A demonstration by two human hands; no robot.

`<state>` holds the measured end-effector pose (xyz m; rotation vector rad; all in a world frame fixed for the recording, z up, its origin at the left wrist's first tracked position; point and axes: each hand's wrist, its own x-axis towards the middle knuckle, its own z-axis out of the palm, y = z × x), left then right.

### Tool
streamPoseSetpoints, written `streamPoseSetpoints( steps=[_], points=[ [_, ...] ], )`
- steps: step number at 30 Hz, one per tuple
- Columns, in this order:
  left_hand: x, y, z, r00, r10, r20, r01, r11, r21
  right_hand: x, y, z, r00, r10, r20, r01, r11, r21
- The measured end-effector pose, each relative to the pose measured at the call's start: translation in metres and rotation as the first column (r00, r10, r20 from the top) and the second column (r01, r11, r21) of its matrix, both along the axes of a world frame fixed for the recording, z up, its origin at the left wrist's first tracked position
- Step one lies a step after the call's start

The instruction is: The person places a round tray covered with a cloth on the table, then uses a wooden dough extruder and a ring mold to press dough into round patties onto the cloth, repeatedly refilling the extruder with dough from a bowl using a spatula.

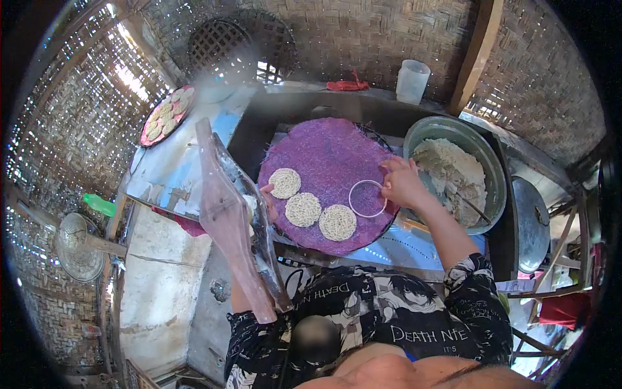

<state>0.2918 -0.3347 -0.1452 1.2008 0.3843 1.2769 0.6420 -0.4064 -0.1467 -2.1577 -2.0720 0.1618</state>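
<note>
A round purple mat (317, 146) lies in front of me, with three round, flat, pale lattice-like pieces near its lower left edge: one at the left (284, 183), one in the middle (302, 209) and one to the right (337, 222). My right hand (401, 181) pinches a thin white ring (367, 198) over the mat's right side. At the mat's left edge, my left hand (269, 202) shows only in part, beside the leftmost piece. A long pinkish lever-like bar (227, 220) hides most of that hand and forearm.
A green basin (499, 170) of pale dough stands at the right, beside a round metal lid (530, 223). A tray (146, 138) of round pieces sits at the upper left. Behind are a translucent plastic cup (413, 82) and a red cloth or bag (348, 85).
</note>
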Motion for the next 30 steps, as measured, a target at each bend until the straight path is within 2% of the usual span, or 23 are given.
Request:
streamPoseSetpoints(
  steps=[3, 5, 6, 8, 9, 10, 11, 13, 14, 16, 17, 18, 19, 20, 21, 22, 24, 26, 27, 30],
  points=[
    [0.006, -0.002, -0.007, 0.995, 0.054, -0.086, -0.057, 0.998, -0.032, -0.002, -0.004, 0.007, 1.000, 0.019, 0.017, -0.019, 0.999, -0.035],
    [0.014, 0.001, -0.014, 0.973, 0.110, -0.204, -0.113, 0.994, -0.002, 0.003, -0.009, 0.009, 1.000, 0.027, 0.008, -0.027, 0.999, -0.027],
    [0.019, 0.001, -0.016, 0.958, 0.137, -0.253, -0.138, 0.990, 0.012, 0.004, -0.014, 0.014, 0.999, 0.032, -0.041, -0.030, 0.998, 0.049],
    [0.037, 0.005, -0.015, 0.851, 0.253, -0.459, -0.165, 0.961, 0.223, 0.003, -0.025, 0.029, 0.990, 0.055, -0.133, -0.027, 0.979, 0.201],
    [0.053, 0.000, -0.005, 0.779, 0.337, -0.530, -0.152, 0.920, 0.362, -0.005, -0.032, 0.040, 0.904, 0.144, -0.403, -0.071, 0.979, 0.192],
    [0.070, -0.011, 0.013, 0.709, 0.424, -0.564, -0.136, 0.866, 0.481, -0.018, -0.042, 0.050, 0.739, 0.215, -0.639, -0.118, 0.974, 0.192],
    [0.092, -0.022, 0.042, 0.644, 0.515, -0.565, -0.075, 0.778, 0.624, -0.027, -0.051, 0.053, 0.510, 0.258, -0.821, -0.165, 0.966, 0.200],
    [0.128, -0.031, 0.050, 0.473, 0.745, -0.471, -0.104, 0.578, 0.810, -0.034, -0.065, 0.043, 0.151, -0.038, -0.988, -0.227, 0.971, -0.072],
    [0.136, -0.029, 0.053, 0.467, 0.709, -0.528, 0.013, 0.591, 0.806, -0.035, -0.069, 0.041, -0.022, -0.209, -0.978, -0.290, 0.937, -0.193],
    [0.150, -0.021, 0.058, 0.441, 0.642, -0.628, 0.239, 0.590, 0.771, -0.024, -0.075, 0.046, -0.049, -0.252, -0.966, -0.239, 0.943, -0.233],
    [0.157, -0.006, 0.053, 0.726, 0.292, -0.623, 0.216, 0.763, 0.610, -0.015, -0.076, 0.050, -0.063, -0.272, -0.960, -0.212, 0.944, -0.253],
    [0.165, 0.016, 0.041, 0.896, -0.087, -0.436, 0.284, 0.866, 0.411, -0.006, -0.077, 0.051, -0.070, -0.297, -0.952, -0.258, 0.928, -0.270],
    [0.169, 0.027, 0.045, 0.923, -0.340, -0.181, 0.374, 0.904, 0.208, 0.003, -0.077, 0.050, -0.080, -0.327, -0.941, -0.304, 0.907, -0.290],
    [0.173, 0.038, 0.048, 0.860, -0.489, 0.144, 0.490, 0.871, 0.035, 0.011, -0.077, 0.047, -0.093, -0.361, -0.928, -0.349, 0.885, -0.309],
    [0.175, 0.042, 0.063, 0.773, -0.491, 0.403, 0.579, 0.805, -0.130, 0.018, -0.075, 0.046, -0.066, -0.428, -0.901, -0.397, 0.840, -0.370],
    [0.177, 0.044, 0.071, 0.650, -0.415, 0.636, 0.683, 0.687, -0.250, 0.023, -0.073, 0.044, -0.051, -0.452, -0.891, -0.384, 0.832, -0.400],
    [0.189, 0.053, 0.055, 0.604, -0.451, 0.657, 0.713, 0.675, -0.191, 0.034, -0.069, 0.045, -0.023, -0.498, -0.867, -0.352, 0.816, -0.459],
    [0.200, 0.063, 0.030, 0.532, -0.465, 0.707, 0.739, 0.663, -0.120, 0.040, -0.064, 0.056, 0.079, -0.495, -0.865, -0.340, 0.803, -0.490],
    [0.202, 0.057, 0.033, 0.635, -0.340, 0.694, 0.665, 0.698, -0.266, 0.041, -0.062, 0.062, 0.117, -0.502, -0.857, -0.335, 0.792, -0.510],
    [0.210, 0.054, 0.020, 0.656, -0.260, 0.708, 0.615, 0.728, -0.303, 0.047, -0.057, 0.067, 0.248, -0.525, -0.814, -0.244, 0.779, -0.577]
  ],
)
